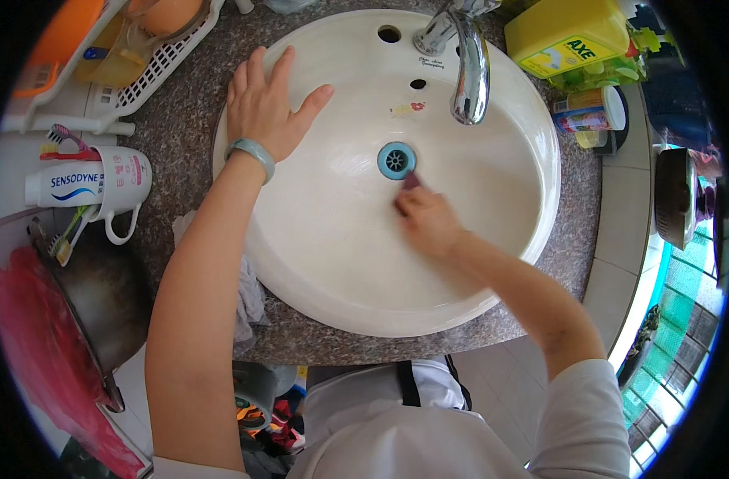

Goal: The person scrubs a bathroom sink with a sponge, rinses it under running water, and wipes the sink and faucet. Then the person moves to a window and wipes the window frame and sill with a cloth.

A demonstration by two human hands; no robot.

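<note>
Before me is a white ceramic washbasin [340, 239] set in a speckled stone countertop. My left hand [268, 108] rests flat with spread fingers on the basin's upper left rim, a pale bangle [252, 157] around its wrist. Inside the bowl, my right hand [427, 218] grips a small dark reddish object [411, 180], mostly hidden by the fingers, against the surface just below the drain. The hand is blurred. The drain [397, 160] has a blue ring and a dark strainer. A chrome faucet [471, 78] curves over the bowl from the upper right.
On the left stand a white mug [125, 179] with toothbrushes and toothpaste, a white plastic basket [161, 72] and a metal pan [104, 293]. A grey cloth [251, 293] lies by my left forearm. To the right are a yellow detergent bottle [565, 36] and a lidded jar [589, 111].
</note>
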